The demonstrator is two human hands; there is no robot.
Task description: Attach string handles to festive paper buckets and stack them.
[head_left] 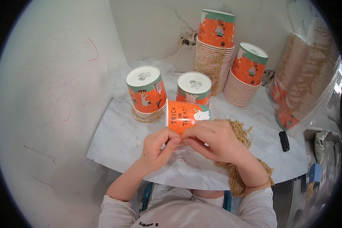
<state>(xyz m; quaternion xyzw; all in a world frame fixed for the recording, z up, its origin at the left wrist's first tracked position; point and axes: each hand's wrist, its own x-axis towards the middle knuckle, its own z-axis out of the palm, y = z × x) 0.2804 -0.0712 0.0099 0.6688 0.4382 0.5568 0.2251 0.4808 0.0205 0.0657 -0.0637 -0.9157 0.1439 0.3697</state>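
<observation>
Orange paper cup [178, 114], one, sideways; left hand [156, 148] and right hand [213, 141] pinch at its near side, item between fingertips indiscernible. Tan twine [237, 180] beside right forearm.

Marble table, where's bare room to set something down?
Bare: between the left hand, leftmost cup stack and table's left edge; between the twine and black object. Crowded: the back, with cup stacks, and the middle, with the right hand and orange cup.

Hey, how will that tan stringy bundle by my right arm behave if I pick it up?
The stringy bundle is probably floppy, since it lies in a slack, curving heap. Its loose strands look apt to snag. Light for its bulk too, I'd guess, being thin strands.
</observation>
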